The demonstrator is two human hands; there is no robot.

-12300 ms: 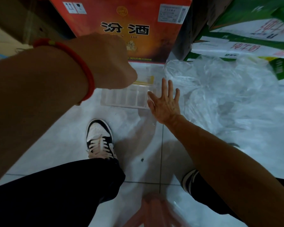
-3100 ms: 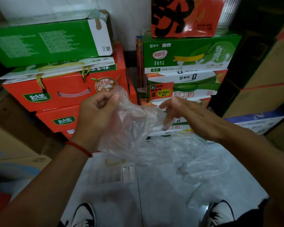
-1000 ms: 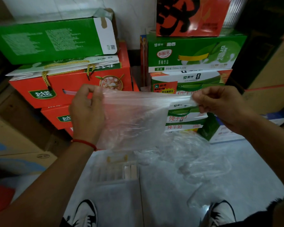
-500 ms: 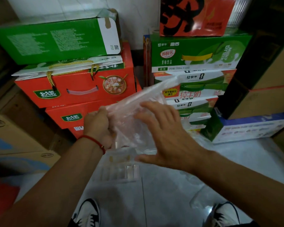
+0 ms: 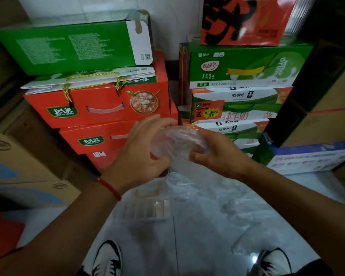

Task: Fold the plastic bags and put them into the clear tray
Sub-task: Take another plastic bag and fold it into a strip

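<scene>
Frame ctr: thin crinkled plastic bag, bunched, gripped btwn left hand and right hand, both curled on it. Ribbed clear tray below, on glossy floor tile.

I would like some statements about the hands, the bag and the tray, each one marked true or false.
1. Both hands hold one plastic bag in the air. True.
2. The clear tray stands on top of a red box. False: it lies on the floor, below the hands.
3. The left hand has a red string at its wrist. True.
4. The right hand rests on the floor. False: it grips the bag.
5. More loose plastic bags lie on the floor right of the tray. True.
</scene>
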